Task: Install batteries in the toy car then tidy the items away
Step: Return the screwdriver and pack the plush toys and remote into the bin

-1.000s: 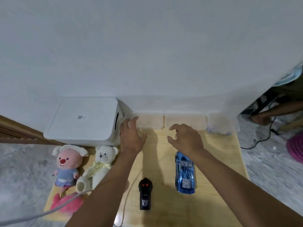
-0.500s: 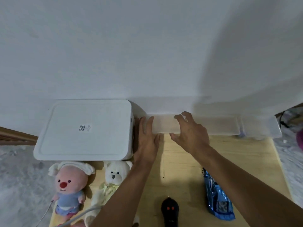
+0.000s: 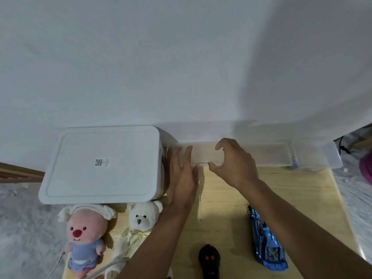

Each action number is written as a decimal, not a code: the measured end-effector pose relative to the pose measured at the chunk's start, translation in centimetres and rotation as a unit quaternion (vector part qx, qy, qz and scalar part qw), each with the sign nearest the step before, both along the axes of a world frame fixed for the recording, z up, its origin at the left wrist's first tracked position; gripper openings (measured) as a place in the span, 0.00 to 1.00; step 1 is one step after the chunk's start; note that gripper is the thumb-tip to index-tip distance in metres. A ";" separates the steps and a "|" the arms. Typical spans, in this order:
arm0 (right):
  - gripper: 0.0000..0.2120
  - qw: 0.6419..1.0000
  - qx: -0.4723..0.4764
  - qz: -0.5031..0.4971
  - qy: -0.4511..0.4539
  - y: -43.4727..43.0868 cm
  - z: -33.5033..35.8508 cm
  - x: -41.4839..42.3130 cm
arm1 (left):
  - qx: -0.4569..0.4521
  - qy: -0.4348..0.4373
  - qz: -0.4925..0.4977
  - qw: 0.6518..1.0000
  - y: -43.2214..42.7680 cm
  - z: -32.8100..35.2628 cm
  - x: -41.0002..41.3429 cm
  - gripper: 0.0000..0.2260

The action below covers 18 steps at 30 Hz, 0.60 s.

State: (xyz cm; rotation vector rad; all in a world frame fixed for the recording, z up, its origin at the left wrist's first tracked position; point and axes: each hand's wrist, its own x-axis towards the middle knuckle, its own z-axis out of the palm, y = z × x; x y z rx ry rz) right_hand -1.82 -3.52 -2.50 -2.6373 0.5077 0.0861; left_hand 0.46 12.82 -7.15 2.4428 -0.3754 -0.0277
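A shiny blue toy car [image 3: 263, 238] lies on the wooden table [image 3: 291, 198] at the front right, beside my right forearm. A black remote control [image 3: 209, 260] with two red buttons lies at the front centre. Against the wall stands a long translucent plastic box [image 3: 261, 154]. My right hand [image 3: 235, 164] curls over its left part, fingers on top and thumb at the front edge. My left hand [image 3: 182, 182] lies flat with fingers straight, its fingertips on the box's left end. No batteries are visible.
A large white lidded box [image 3: 102, 164] sits at the back left, touching my left hand's side. A pink plush [image 3: 84, 236] and a white teddy bear [image 3: 138, 220] lie in front of it. A second translucent box [image 3: 318, 156] stands at the back right. A white cable [image 3: 58, 264] runs off the front left.
Both hands have reached forward from the table's middle to the translucent box at the wall. The view has moved closer, so the car and remote sit lower in the frame.
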 end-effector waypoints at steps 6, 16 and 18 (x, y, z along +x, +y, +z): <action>0.23 0.992 -0.013 -0.075 -0.104 -0.1 1.5 -0.5 | 0.048 -0.071 -0.010 0.996 -0.4 0.9 0.2 0.40; 0.26 0.961 0.119 -0.181 -0.170 0.1 2.0 1.7 | 0.074 -0.086 -0.045 0.992 0.0 0.6 0.7 0.35; 0.26 0.967 0.107 -0.173 -0.151 -0.1 2.1 2.0 | 0.068 -0.080 -0.050 0.993 0.0 1.0 1.0 0.37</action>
